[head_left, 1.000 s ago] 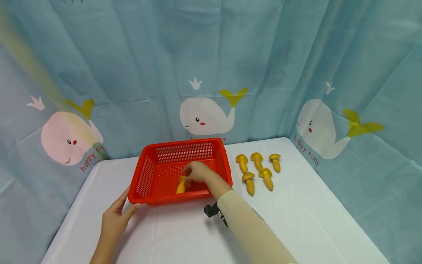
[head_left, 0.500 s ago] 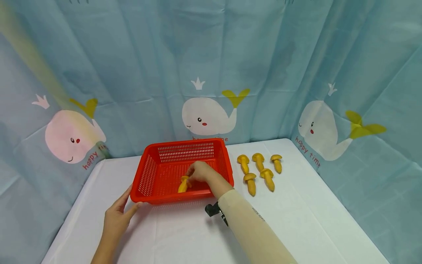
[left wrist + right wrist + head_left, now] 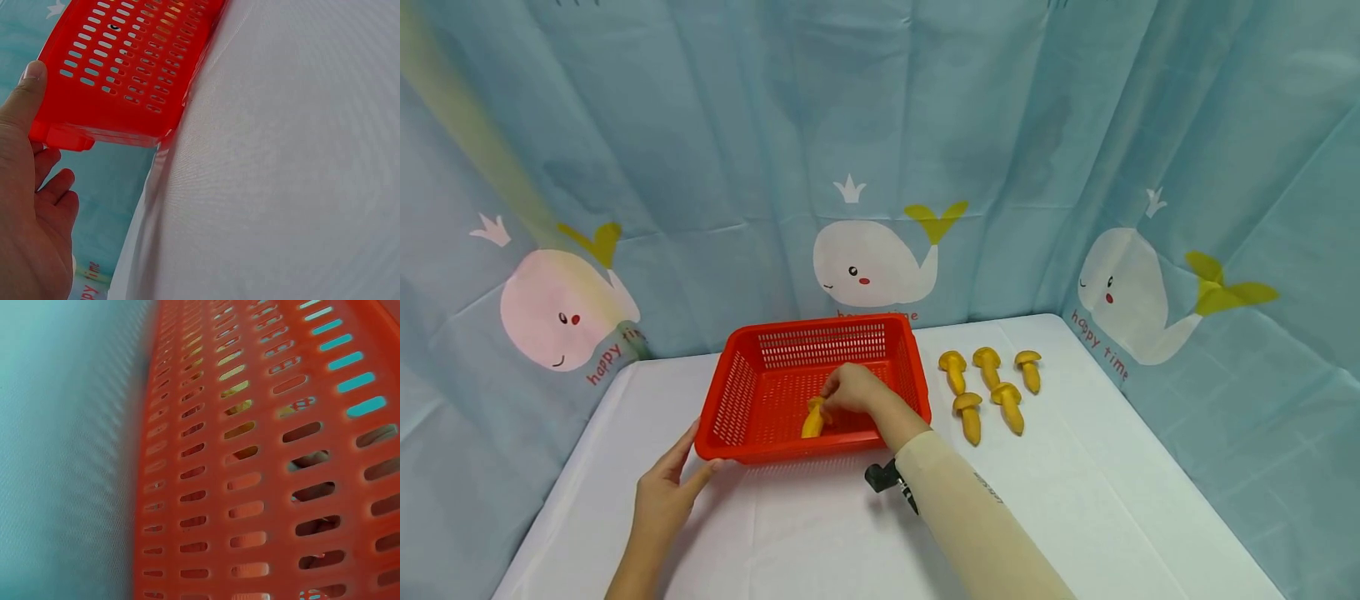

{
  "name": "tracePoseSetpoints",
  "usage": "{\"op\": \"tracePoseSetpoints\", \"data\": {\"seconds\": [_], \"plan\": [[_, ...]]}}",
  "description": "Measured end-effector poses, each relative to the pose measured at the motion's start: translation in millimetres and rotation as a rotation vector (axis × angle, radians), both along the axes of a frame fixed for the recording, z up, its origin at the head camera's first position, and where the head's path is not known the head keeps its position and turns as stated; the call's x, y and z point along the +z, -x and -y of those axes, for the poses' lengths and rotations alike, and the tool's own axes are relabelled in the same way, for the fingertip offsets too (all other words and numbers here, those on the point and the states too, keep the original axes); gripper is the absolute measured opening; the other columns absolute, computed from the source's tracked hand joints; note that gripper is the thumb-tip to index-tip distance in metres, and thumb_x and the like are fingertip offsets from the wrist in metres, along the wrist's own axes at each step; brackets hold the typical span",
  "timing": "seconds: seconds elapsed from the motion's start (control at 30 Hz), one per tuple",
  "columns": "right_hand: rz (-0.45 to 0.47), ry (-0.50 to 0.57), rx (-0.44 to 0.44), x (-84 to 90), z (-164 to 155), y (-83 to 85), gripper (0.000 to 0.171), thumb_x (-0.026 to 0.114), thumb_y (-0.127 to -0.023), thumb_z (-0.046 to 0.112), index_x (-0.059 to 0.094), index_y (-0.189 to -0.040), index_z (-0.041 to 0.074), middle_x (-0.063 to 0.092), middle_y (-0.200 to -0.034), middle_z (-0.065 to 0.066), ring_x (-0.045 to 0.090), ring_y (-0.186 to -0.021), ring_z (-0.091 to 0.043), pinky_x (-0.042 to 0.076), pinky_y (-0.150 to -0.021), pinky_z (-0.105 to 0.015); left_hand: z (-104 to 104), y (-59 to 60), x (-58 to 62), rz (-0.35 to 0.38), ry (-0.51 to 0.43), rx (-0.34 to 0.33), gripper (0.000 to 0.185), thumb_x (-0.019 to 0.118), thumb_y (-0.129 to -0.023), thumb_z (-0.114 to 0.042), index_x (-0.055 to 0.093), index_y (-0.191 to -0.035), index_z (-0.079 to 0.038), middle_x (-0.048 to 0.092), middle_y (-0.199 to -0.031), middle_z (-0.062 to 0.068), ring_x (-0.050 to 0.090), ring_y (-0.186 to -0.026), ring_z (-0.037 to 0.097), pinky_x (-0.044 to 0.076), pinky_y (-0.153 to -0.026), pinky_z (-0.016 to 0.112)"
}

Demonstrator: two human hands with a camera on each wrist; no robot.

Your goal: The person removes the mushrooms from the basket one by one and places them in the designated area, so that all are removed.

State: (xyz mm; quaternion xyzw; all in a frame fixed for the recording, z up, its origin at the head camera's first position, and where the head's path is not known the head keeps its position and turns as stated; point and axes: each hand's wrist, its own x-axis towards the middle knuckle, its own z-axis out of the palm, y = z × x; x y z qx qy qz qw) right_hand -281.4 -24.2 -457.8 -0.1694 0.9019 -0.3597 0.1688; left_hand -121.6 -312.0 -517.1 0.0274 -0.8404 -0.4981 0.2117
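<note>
A red slotted plastic basket (image 3: 760,454) stands on the white-covered table. My left hand (image 3: 658,496) grips its near left corner; in the left wrist view the thumb (image 3: 31,87) lies against the wall and fingers curl under the rim. Inside the basket my right hand (image 3: 856,390) reaches down with bent fingers, pinching at a yellow mushroom (image 3: 812,422) near the front wall. More yellow shows right behind that mushroom, partly covered by the fingers. Through the slots of the basket wall (image 3: 209,462), the right wrist view shows bits of yellow and of the hand.
Several yellow mushrooms (image 3: 970,418) lie in two loose rows on the table (image 3: 1075,467) right of the basket. A black wrist-camera piece (image 3: 880,477) hangs below the right sleeve, close in front of the basket. A blue whale-print curtain (image 3: 737,250) encloses the table's back and sides.
My right hand and the mushroom at its fingertips have shifted slightly left within the basket. The left hand keeps its grip, and the mushrooms on the table stay put.
</note>
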Motion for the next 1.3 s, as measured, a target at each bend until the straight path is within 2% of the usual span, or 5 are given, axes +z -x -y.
{"op": "tracePoseSetpoints", "data": {"seconds": [0.2,0.53,0.9,1.3], "plan": [[-0.011,0.086,0.011,4.0,2,-0.6,0.010,0.083,-0.088,0.018,0.078,-0.096,0.014,0.072,-0.090,0.005,0.062,-0.082,-0.014,0.059,-0.077,-0.025,0,-1.2,3.6,0.015,0.006,0.003,0.074,0.082,-0.087,-0.014,0.050,-0.152,-0.031,0.052,-0.154,0.000,0.042,-0.138,-0.011,0.038,-0.102,0.003],[-0.046,0.201,0.013,15.8,4,-6.5,0.010,0.079,-0.092,0.019,0.077,-0.100,0.015,0.072,-0.095,0.006,0.064,-0.084,-0.013,0.059,-0.074,-0.022,3,-0.3,5.8,-0.016,0.028,-0.003,0.075,0.082,-0.086,-0.009,0.051,-0.152,-0.024,0.053,-0.153,0.002,0.044,-0.137,-0.011,0.037,-0.102,0.003],[-0.129,0.248,-0.005,21.5,3,-11.4,0.012,0.078,-0.093,0.022,0.077,-0.103,0.015,0.070,-0.095,0.006,0.063,-0.085,-0.012,0.058,-0.070,-0.022,2,-1.0,1.0,-0.048,0.016,-0.031,0.075,0.083,-0.084,-0.004,0.053,-0.151,-0.018,0.054,-0.152,0.007,0.045,-0.136,-0.011,0.038,-0.102,0.003],[-0.211,0.248,-0.029,27.9,-2,-19.4,0.011,0.077,-0.093,0.023,0.076,-0.104,0.021,0.069,-0.095,0.009,0.062,-0.086,-0.013,0.058,-0.069,-0.022,2,-0.7,-0.3,-0.004,0.030,-0.009,0.074,0.083,-0.086,-0.010,0.052,-0.152,-0.026,0.054,-0.153,0.002,0.043,-0.136,-0.012,0.037,-0.102,0.003]]}}
